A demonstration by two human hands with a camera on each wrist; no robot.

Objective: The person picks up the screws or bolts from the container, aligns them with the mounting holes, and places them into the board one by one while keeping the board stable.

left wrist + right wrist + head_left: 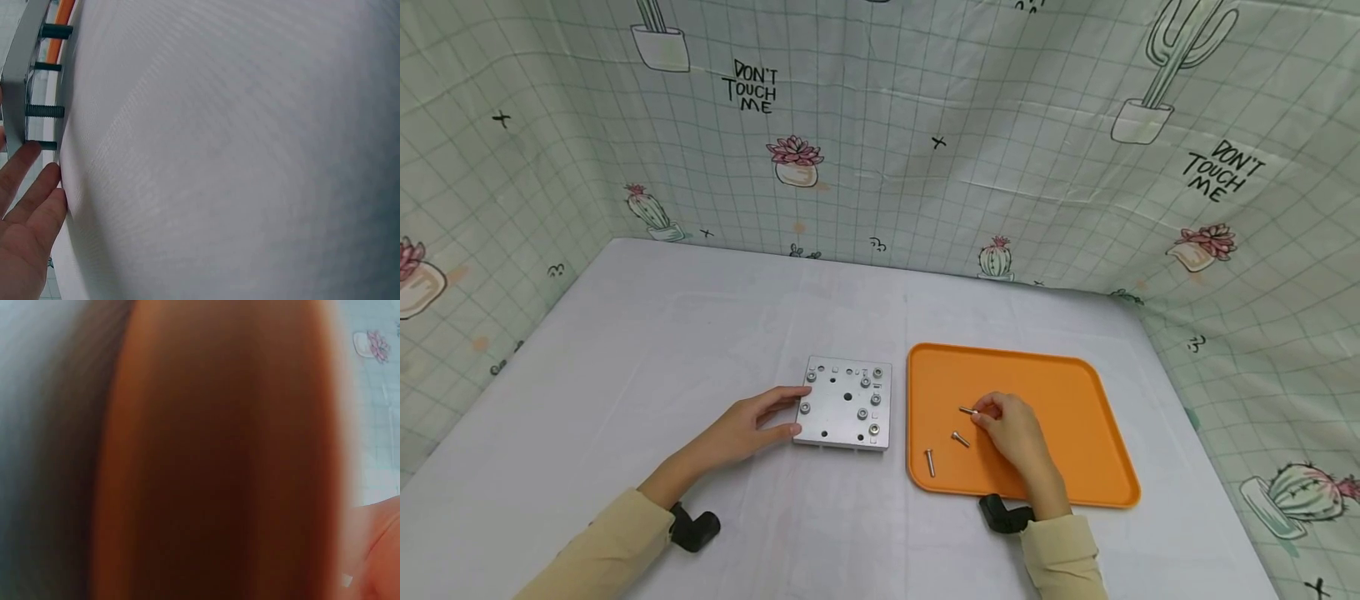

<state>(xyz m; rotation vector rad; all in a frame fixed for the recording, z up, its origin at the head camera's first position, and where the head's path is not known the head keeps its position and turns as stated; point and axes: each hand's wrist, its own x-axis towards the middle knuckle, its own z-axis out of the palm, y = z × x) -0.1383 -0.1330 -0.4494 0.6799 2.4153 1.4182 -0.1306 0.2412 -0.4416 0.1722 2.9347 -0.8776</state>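
A silver metal plate [842, 423] with holes and several socket-head screws [862, 413] in it lies before me. My left hand [748, 427] rests at the plate's left edge, fingertips touching near the upper left and the thumb at the lower corner. Threaded shanks [45, 111] stick out beneath the plate in the left wrist view. Over the orange tray [1060, 417], my right hand [1017, 435] pinches a small screw [967, 410] between thumb and fingers. Two more screws lie in the tray, one just below the fingers [960, 438] and another screw [930, 463] near the left rim.
The plate and tray sit side by side on a white-covered table [715, 333]. Patterned cloth [880, 125] hangs behind and at both sides. Black wrist devices [694, 530] are worn on both arms. The tray's blurred rim fills much of the right wrist view.
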